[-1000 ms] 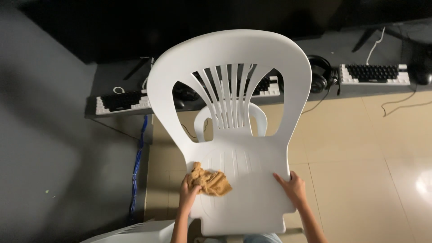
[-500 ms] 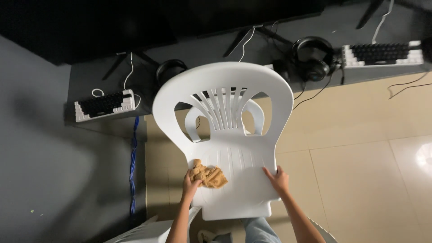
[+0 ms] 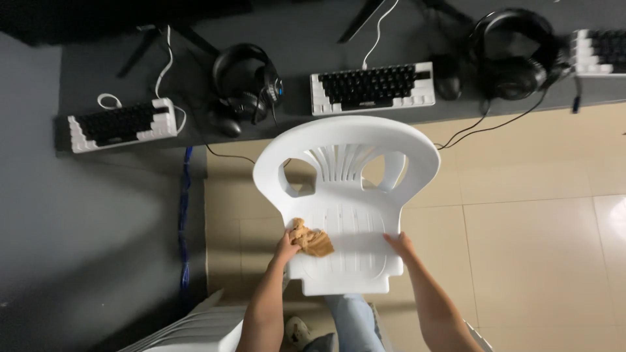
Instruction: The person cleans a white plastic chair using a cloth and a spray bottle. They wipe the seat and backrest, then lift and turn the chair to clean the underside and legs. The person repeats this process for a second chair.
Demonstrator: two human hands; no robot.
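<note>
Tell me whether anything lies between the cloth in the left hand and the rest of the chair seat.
Nothing visible does. The left hand presses the tan cloth onto the white plastic chair; the seat beside it is bare up to the right hand, which grips the seat's other edge.

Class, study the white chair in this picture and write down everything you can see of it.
The white chair looks like moulded plastic, with a rounded back, a fan of vertical slats, two curved openings beside them and a ribbed seat. It is seen from above, its back towards the dark desk, over a beige tiled floor. The left hand presses a crumpled tan cloth on the seat's left side; the right hand grips its right edge.
</note>
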